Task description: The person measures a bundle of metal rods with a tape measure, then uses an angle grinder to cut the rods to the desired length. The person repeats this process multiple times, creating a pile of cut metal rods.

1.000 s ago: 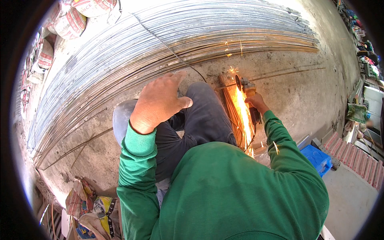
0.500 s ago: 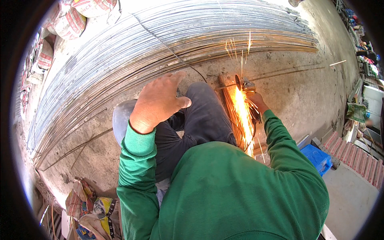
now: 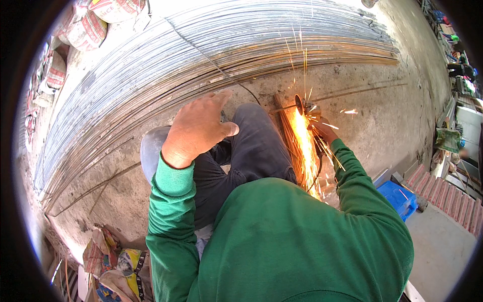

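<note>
My right hand (image 3: 324,132) is closed around an angle grinder (image 3: 313,110). Its thin disc (image 3: 299,104) stands on edge against a long thin steel bar (image 3: 359,91), where they meet in bright light. A stream of sparks (image 3: 305,148) pours from the disc toward my body, and some sparks fly up and right. Under the bar lies a bundle of short brown rods (image 3: 288,132) beside my thigh. My left hand (image 3: 198,126) is raised above my left knee, fingers stretched, thumb apart, with nothing in it. The right fingers are partly hidden by glare.
A wide spread of long steel bars (image 3: 216,50) covers the far floor, grey behind and rusty in front. One loose dark bar (image 3: 211,58) crosses over it. Sacks (image 3: 86,30) are piled far left, and crumpled bags (image 3: 128,272) lie near left. A blue plastic box (image 3: 397,199) stands at right.
More sparks now scatter to the right, over my right wrist and the floor beyond. Both hands, the grinder and the bar stay nearly where they were.
</note>
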The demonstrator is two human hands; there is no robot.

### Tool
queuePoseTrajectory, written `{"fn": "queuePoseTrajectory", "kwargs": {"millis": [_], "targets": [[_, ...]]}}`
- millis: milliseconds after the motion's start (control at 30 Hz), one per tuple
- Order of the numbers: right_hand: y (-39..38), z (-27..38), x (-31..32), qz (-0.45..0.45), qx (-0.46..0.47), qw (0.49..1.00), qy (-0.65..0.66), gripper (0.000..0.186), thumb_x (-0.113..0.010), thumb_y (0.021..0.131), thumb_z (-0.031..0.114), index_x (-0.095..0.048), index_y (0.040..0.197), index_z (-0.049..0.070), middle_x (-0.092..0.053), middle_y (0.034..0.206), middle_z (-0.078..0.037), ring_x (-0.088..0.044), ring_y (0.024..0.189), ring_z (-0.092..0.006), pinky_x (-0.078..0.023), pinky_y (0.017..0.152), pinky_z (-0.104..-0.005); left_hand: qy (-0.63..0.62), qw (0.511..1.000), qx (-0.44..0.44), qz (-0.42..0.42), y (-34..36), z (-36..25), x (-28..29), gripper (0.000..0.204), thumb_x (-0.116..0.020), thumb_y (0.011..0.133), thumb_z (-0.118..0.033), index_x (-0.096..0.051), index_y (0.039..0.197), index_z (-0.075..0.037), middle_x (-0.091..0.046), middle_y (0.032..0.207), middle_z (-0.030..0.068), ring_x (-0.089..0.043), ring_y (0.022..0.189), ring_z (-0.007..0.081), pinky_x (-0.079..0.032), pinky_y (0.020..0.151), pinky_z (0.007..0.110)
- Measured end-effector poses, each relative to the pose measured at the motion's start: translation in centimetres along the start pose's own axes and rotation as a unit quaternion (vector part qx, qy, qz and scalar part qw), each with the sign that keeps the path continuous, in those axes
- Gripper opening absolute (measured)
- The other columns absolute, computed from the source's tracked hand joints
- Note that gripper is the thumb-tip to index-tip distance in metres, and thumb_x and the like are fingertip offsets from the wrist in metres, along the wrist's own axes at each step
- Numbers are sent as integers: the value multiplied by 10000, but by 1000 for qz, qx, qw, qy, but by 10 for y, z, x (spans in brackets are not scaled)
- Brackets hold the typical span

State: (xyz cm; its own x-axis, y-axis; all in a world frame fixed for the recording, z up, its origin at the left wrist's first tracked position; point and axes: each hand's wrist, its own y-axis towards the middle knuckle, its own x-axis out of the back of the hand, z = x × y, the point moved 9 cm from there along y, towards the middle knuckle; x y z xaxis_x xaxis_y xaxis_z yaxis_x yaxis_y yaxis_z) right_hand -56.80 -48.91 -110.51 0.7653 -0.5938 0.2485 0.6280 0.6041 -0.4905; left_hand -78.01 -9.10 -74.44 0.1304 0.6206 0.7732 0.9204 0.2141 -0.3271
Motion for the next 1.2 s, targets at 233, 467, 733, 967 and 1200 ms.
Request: {"fn": "queuePoseTrajectory", "kwargs": {"millis": [233,467,733,967,1200], "targets": [[-7,-7,8,-88,-174,973,-120,188,-715,754,207,-670,739,25,-660,752,-60,-620,704,-141,-489,636,-336,3,1000,16,14,1,-1,-1,683,-738,727,-241,-502,1317,11,-608,1193,203,-561,1157,340,-424,1008,412],[-11,11,2,-84,-166,970,-158,182,-741,693,115,-642,799,5,-650,786,-64,-613,668,-167,-483,576,-333,1,1000,10,12,0,-1,1,684,-743,720,-242,-508,1309,14,-609,1192,204,-565,1149,346,-429,1001,416],[-8,-16,16,-126,-195,956,-181,330,-760,655,128,-629,920,-20,-651,817,-70,-602,652,-176,-479,564,-321,5,1000,0,-1,0,-5,2,674,-741,719,-246,-515,1302,6,-617,1164,202,-578,1122,346,-449,965,420],[-2,9,4,-12,24,936,-350,240,-758,671,110,-638,853,8,-636,783,-80,-600,668,-191,-488,594,-319,7,1000,-13,4,4,-6,0,666,-742,721,-251,-520,1294,5,-627,1117,205,-588,1095,344,-464,939,418],[-9,27,-14,-63,-171,981,-72,244,-766,661,101,-622,835,7,-626,764,-73,-586,638,-172,-483,571,-321,11,999,26,15,-2,4,-3,716,-765,713,-238,-500,1349,-45,-610,1227,175,-587,1128,324,-436,978,415]]}}
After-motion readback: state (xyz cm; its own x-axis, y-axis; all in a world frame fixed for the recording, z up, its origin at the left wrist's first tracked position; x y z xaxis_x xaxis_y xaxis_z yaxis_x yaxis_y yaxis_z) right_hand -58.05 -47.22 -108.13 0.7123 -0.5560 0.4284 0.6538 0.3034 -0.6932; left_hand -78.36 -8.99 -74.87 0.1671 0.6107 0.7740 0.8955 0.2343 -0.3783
